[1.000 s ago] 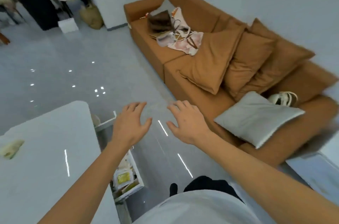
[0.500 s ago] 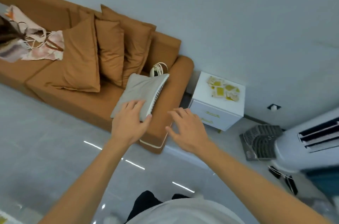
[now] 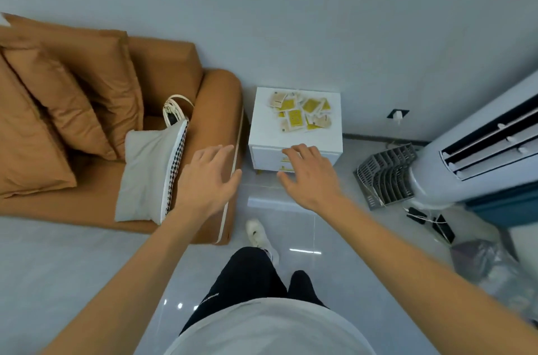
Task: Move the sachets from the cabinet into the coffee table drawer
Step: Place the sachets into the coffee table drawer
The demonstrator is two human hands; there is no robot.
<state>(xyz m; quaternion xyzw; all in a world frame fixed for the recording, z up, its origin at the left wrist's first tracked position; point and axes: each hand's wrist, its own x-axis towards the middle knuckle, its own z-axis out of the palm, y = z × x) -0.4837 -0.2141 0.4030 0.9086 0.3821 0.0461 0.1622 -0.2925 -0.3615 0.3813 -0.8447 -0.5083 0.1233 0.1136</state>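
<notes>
A small white cabinet [image 3: 265, 129] stands against the wall beside the sofa's end. Several yellow and beige sachets [image 3: 301, 114] lie in a loose pile on its top. My left hand [image 3: 208, 178] is held out, fingers apart and empty, over the sofa's armrest. My right hand [image 3: 310, 174] is also spread and empty, in front of the cabinet's drawer fronts, short of the sachets. The coffee table and its drawer are out of view.
An orange sofa [image 3: 163, 69] with brown cushions and a grey pillow [image 3: 145, 174] fills the left. A standing air conditioner [image 3: 477, 151] and a grey rack [image 3: 384, 174] stand at the right, with cables and a plastic bag [image 3: 492, 264] on the floor.
The view has swung right from the coffee table, along the sofa, to the cabinet, which now lies nearer and centred. Both hands stay spread and empty throughout.
</notes>
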